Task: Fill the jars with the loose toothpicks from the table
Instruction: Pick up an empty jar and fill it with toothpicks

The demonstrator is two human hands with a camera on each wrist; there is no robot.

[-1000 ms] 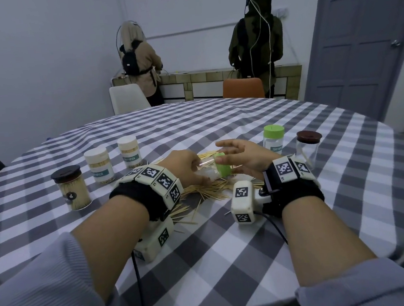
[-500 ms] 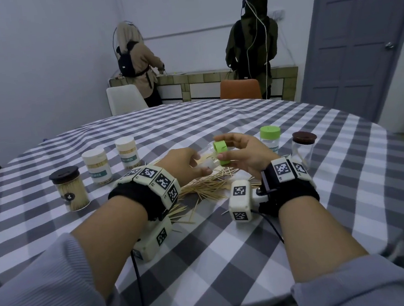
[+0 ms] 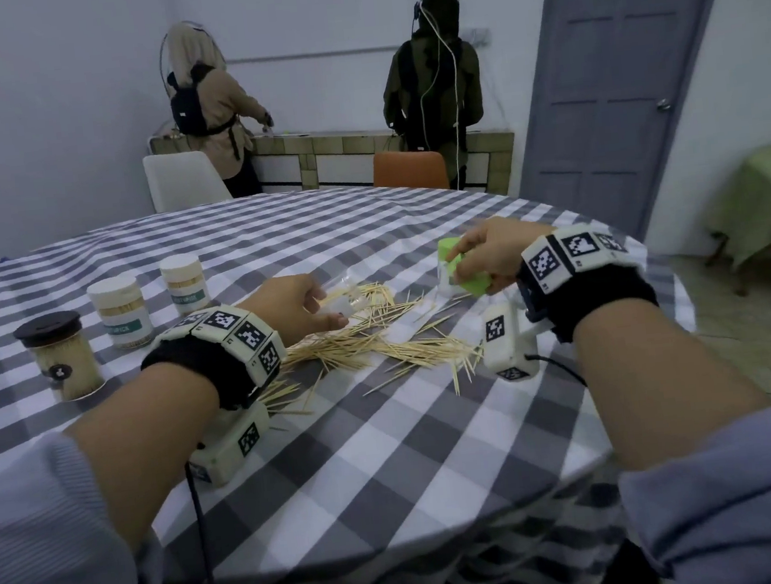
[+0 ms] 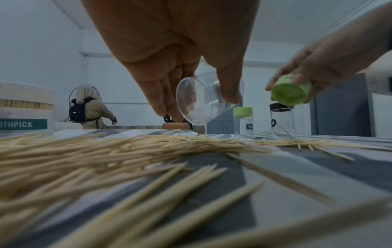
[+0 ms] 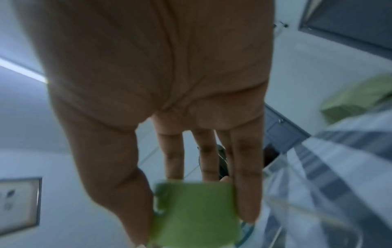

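- The left hand (image 3: pixel 297 308) holds a clear jar (image 4: pixel 203 100) above the far side of the toothpicks (image 3: pixel 370 345), fingers on one side of it and thumb on the other.
- The jar is tilted, its open mouth turned toward the wrist camera and downward; it looks empty, and no lid is on it.
- The right hand (image 3: pixel 489 257) grips a green lid (image 4: pixel 291 92) between thumb and fingers, off to the right of the jar and apart from it.
- In the right wrist view the lid (image 5: pixel 195 213) is blurred, pinched at the fingertips (image 5: pixel 247 201).
- The toothpicks lie loose in a spread heap on the checked tablecloth (image 3: pixel 391 457), between the two wrists and just under the left hand.
- At the left of the table stand three filled jars: one with a dark lid (image 3: pixel 60 357) and two white ones (image 3: pixel 119 312) with green labels.
- Beyond the heap, in the left wrist view, stand a green-lidded jar (image 4: pixel 243 122) and a clear dark-lidded jar (image 4: pixel 282 122) that holds one toothpick.
- Two people (image 3: pixel 432 73) stand with their backs turned at a far counter, beside a grey door (image 3: pixel 613 77).
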